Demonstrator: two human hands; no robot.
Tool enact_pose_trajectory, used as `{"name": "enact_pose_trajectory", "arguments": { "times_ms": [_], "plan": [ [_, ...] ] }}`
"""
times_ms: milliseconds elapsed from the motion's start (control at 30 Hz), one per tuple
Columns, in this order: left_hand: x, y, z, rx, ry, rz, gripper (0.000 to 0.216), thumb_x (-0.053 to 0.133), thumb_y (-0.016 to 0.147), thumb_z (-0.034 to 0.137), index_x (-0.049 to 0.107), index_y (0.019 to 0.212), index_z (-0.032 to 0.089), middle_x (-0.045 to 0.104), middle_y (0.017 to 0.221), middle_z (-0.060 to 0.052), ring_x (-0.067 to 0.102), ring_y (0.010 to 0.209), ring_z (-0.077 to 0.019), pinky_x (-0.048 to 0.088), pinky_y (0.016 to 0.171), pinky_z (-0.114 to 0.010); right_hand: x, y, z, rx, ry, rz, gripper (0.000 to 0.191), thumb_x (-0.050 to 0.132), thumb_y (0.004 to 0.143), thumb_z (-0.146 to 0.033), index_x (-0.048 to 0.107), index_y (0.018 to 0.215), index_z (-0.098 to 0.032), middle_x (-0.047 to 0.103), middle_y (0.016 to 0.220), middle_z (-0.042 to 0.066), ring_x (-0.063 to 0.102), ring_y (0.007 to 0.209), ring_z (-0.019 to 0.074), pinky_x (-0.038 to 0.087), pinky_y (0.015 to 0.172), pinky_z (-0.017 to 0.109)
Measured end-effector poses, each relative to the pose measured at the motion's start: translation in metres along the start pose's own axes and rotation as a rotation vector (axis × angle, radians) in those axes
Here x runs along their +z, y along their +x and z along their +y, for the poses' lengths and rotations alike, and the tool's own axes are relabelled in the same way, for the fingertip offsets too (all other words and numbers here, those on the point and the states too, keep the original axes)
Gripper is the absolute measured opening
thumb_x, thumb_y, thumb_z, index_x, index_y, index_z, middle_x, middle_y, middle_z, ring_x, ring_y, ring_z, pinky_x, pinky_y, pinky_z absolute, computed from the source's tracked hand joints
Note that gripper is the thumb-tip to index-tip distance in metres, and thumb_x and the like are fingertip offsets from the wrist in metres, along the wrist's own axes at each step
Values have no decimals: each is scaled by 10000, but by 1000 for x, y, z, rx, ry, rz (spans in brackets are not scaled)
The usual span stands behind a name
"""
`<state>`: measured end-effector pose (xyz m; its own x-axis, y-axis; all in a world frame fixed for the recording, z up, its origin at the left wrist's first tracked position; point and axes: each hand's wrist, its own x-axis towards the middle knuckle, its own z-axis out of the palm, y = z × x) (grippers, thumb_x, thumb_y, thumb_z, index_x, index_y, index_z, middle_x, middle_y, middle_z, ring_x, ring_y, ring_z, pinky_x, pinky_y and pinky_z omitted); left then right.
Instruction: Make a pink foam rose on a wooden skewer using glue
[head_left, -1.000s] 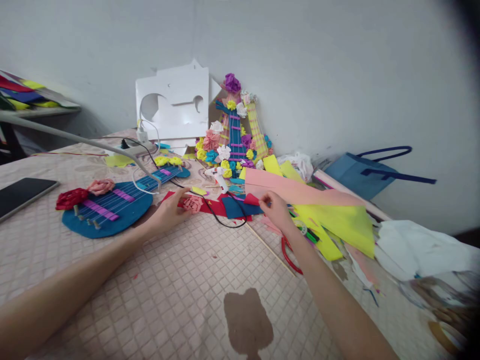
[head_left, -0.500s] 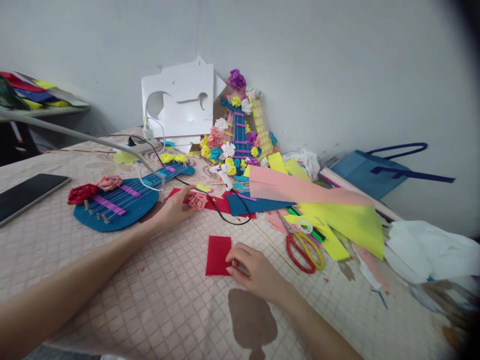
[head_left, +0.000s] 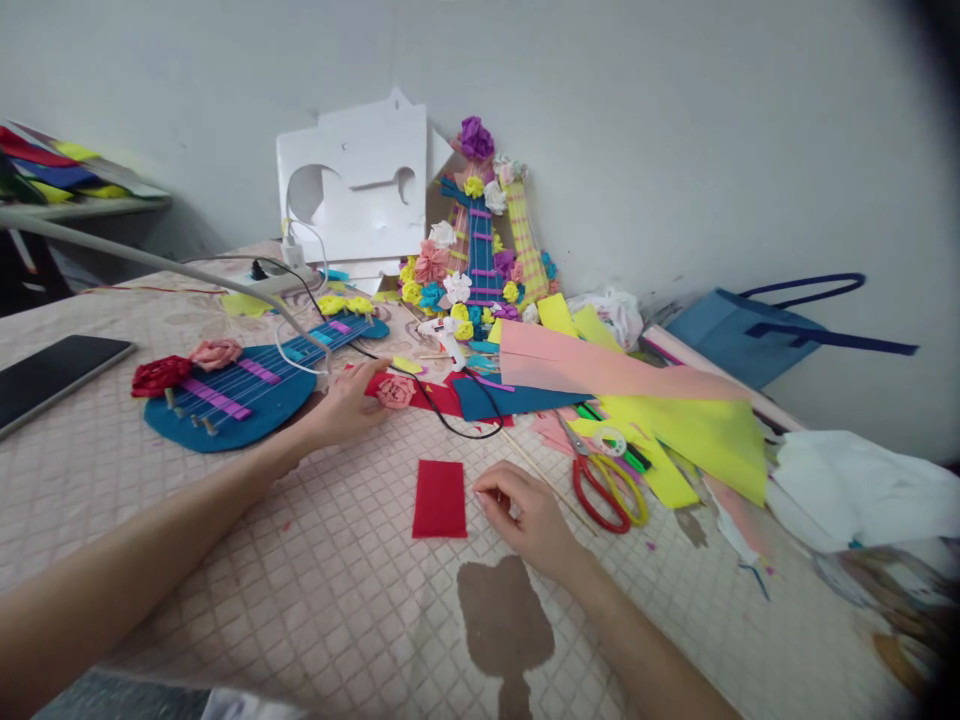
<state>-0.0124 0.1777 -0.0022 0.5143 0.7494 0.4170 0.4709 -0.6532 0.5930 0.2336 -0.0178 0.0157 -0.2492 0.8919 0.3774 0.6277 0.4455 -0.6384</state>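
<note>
A red crepe-paper rectangle (head_left: 439, 499) lies flat in front of me. Just to its right, apart from it, is my right hand (head_left: 521, 515), thumb and fingertips curled together with nothing visible between them. My left hand (head_left: 343, 405) rests farther back with fingers stretched out beside a pink paper rose (head_left: 395, 392); whether the fingertips touch the rose is unclear. That rose sits on a larger red paper piece (head_left: 439, 400). Left of my left hand lies a blue toy guitar (head_left: 232, 420) trimmed with a red rose (head_left: 160, 376) and another pink rose (head_left: 216, 353).
A white glue gun (head_left: 444, 340) stands behind, its black cord looping over the papers. Scissors (head_left: 600, 495), tape (head_left: 609, 441) and yellow and pink sheets (head_left: 622, 365) spread to the right. Decorated guitars (head_left: 484, 240) lean at the wall. A phone (head_left: 64, 375) lies far left.
My right hand has moved slightly right, off the edge of the red rectangle, which now shows whole. The left hand stays by the pink rose. The view has tilted slightly.
</note>
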Motion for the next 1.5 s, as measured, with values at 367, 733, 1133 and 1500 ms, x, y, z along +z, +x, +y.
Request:
{"name": "enact_pose_trajectory", "arguments": {
  "times_ms": [367, 733, 1133, 1500],
  "plan": [
    [4, -35, 85, 81, 43, -347, 257, 546, 836, 332, 573, 1054, 198, 611, 1038, -62, 597, 854, -188, 460, 738, -301, -4, 4, 3, -5, -31, 9, 125, 468, 868, -146, 577, 883, -207, 590, 822, 18, 518, 682, 118, 405, 607, 229],
    [19, -18, 107, -20, -88, -629, 44, 581, 684, 171, 551, 714, 164, 548, 678, 20, 505, 628, -132, 343, 558, -232, -14, 5, 13, 279, 147, 99, 177, 546, 855, -287, 581, 1006, -202, 602, 872, 18, 530, 670, 119, 410, 566, 225],
    [38, -23, 101, -191, -697, -460, 461, 602, 792, 431, 489, 1138, 148, 616, 987, -82, 600, 830, -167, 477, 659, -267, 11, 8, 14, 503, 600, 186, 167, 618, 807, -336, 574, 901, -205, 587, 771, -26, 522, 644, 119, 404, 575, 226],
    [42, -29, 101, -255, -873, -543, 441, 669, 729, 303, 483, 1099, 152, 566, 703, 34, 529, 602, -95, 408, 554, -221, 16, 8, 18, 591, 788, 279, 241, 678, 754, -370, 571, 881, -195, 591, 697, -33, 458, 502, 82, 340, 429, 192]
  ]
}}
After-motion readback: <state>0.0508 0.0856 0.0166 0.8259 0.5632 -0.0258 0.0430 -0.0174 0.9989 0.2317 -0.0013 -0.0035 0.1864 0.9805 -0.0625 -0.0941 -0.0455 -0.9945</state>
